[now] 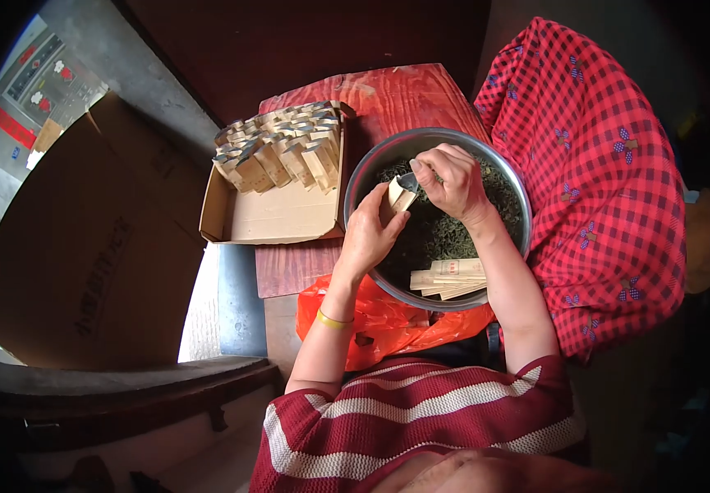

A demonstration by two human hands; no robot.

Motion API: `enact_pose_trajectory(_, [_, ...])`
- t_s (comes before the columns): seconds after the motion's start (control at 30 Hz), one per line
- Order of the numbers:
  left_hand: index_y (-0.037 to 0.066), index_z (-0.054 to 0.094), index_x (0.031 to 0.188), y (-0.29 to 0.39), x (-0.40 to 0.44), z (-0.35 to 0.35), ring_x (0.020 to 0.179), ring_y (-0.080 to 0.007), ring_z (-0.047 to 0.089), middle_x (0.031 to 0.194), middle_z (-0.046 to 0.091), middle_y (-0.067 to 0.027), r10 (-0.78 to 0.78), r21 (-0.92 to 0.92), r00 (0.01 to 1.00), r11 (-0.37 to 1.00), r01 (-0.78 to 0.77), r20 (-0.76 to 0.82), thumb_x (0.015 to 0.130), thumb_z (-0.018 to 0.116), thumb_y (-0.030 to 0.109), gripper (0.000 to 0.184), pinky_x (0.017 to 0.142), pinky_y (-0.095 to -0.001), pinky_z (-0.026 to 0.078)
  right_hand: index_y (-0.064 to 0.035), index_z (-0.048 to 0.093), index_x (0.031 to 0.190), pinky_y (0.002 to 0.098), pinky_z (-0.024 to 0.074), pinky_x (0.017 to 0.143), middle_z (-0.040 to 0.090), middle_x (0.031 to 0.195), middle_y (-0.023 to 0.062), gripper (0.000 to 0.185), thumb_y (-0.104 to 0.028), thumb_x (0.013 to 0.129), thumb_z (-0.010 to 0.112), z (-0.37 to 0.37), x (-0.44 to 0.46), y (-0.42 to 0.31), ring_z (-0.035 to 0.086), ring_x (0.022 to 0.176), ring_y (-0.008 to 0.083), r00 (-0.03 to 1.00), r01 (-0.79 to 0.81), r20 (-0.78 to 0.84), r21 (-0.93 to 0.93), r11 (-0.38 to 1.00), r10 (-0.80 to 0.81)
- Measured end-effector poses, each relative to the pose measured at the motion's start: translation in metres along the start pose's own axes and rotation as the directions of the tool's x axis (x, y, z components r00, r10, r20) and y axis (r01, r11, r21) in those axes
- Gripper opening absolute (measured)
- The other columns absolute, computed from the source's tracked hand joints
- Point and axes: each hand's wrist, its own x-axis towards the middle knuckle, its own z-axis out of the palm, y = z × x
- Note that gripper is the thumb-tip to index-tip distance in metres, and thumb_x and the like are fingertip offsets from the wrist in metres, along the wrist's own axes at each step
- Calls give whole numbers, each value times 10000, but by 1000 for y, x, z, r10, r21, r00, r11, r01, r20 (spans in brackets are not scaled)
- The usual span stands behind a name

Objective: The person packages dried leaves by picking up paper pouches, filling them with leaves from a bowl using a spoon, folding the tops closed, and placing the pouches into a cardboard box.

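My left hand [374,230] is closed round a small paper bag [402,195], whose dark mouth is open and tilted up. My right hand [456,182] is right at that mouth, its fingers curled in; what they pinch, if anything, is hidden. Both hands are over a wide metal basin [358,182] of dark, dry crumbled leaves [445,238] that look like tea. Flat paper bags [453,275] lie in a small fanned stack on the leaves near the basin's front edge, close to my right forearm.
To the left, a shallow cardboard box [273,220] holds rows of upright paper packets. Box and basin rest on a reddish wooden table [396,94]. An orange-red plastic bag [355,320] is below the basin. Red checked cloth [593,197] bulges on the right; a large carton [67,246] stands far left.
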Motion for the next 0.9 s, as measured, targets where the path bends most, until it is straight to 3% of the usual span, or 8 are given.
enact_pose_trajectory(0.07, [-18, 520, 1278, -4, 0, 1, 1046, -403, 627, 1112, 642, -247, 11, -13, 1000, 1000, -11, -1, 817, 751, 166, 547, 889, -430, 508, -31, 607, 790, 385, 480, 621, 633, 712, 99, 160, -134, 905, 652, -5, 2, -2, 624, 655, 300, 998, 56, -2, -47, 997, -56])
enact_pose_trajectory(0.1, [-19, 520, 1277, -3, 0, 0, 1049, -403, 626, 1114, 641, -247, 16, 4, 1000, 1000, -16, -4, 817, 750, 169, 547, 890, -430, 508, -70, 602, 766, 384, 497, 609, 620, 674, 57, 159, -147, 887, 672, -5, 4, -2, 622, 627, 265, 995, 76, -53, -97, 992, -81])
enact_pose_trajectory(0.23, [-22, 523, 1273, -6, 1, 1, 1046, -403, 627, 1114, 641, -249, 2, -8, 1000, 1000, -2, -13, 819, 748, 177, 544, 889, -430, 507, -66, 595, 740, 370, 481, 594, 618, 657, 59, 174, -129, 888, 661, -15, 8, 1, 618, 612, 268, 992, 16, -120, -144, 989, -33])
enact_pose_trajectory(0.4, [-23, 528, 1267, -4, 1, 0, 1031, -403, 632, 1108, 642, -250, 11, 1, 1000, 1000, -11, -2, 822, 745, 179, 534, 882, -430, 508, -59, 594, 736, 379, 475, 591, 612, 654, 66, 206, -158, 910, 643, -9, 5, -1, 614, 609, 271, 996, -35, -85, -90, 995, 27])
enact_pose_trajectory(0.47, [-24, 530, 1264, -5, 0, 1, 1027, -404, 634, 1104, 642, -250, 20, 4, 1000, 1000, -20, -3, 823, 744, 180, 531, 879, -429, 508, -22, 610, 758, 383, 466, 584, 616, 680, 109, 206, -142, 925, 625, -7, 2, 2, 615, 629, 290, 999, -40, -36, -82, 996, 37])
enact_pose_trajectory(0.6, [-26, 532, 1259, -3, 1, 0, 1002, -400, 642, 1072, 649, -246, 4, 9, 1000, 1000, -4, -3, 822, 745, 179, 527, 861, -425, 513, -10, 602, 763, 376, 469, 592, 621, 688, 119, 229, -153, 942, 608, -17, 3, 6, 618, 639, 296, 982, -119, -155, -54, 991, 109])
enact_pose_trajectory(0.77, [-26, 535, 1253, -4, 1, 1, 970, -396, 650, 1038, 653, -243, 6, 19, 1000, 1000, -6, 5, 823, 742, 172, 517, 838, -421, 515, -15, 603, 760, 377, 467, 583, 620, 680, 118, 224, -152, 937, 614, -12, 3, 2, 620, 628, 300, 993, -93, -68, -18, 995, 92])
enact_pose_trajectory(0.9, [-24, 537, 1246, -3, 1, 0, 966, -396, 649, 1028, 653, -244, 26, -13, 1000, 1000, -26, -5, 825, 734, 160, 500, 831, -418, 514, -19, 608, 773, 378, 467, 586, 619, 674, 114, 230, -169, 947, 605, -13, 4, 7, 619, 626, 291, 990, -82, -122, -79, 994, 72])
